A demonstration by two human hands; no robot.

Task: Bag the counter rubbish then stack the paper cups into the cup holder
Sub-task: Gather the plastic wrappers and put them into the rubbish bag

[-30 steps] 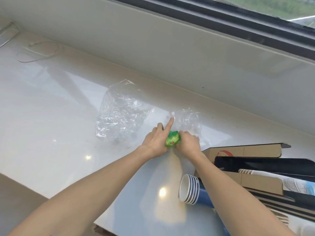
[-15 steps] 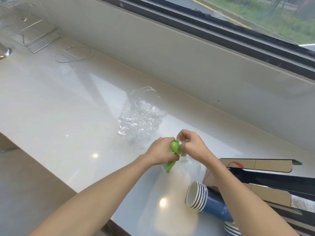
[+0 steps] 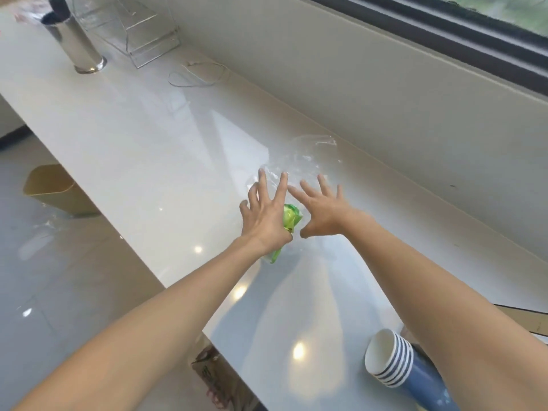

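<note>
Seen from the head camera, a long glossy white counter point(image 3: 142, 137) is running diagonally, its near edge dropping to a tiled floor on the left and its far edge meeting a pale wall below a window. Most of the countertop is lying bare around the hands. The left hand point(image 3: 265, 213) is reaching forward with fingers spread, while a crumpled green wrapper point(image 3: 290, 218) is pinned under its palm and thumb. The right hand point(image 3: 321, 207) is hovering just beside it, fingers splayed and holding nothing. Both sets of fingertips are pointing at a clear plastic bag point(image 3: 299, 161) lying just beyond them. A sideways stack of blue paper cups point(image 3: 394, 361) is lying near the right forearm.
</note>
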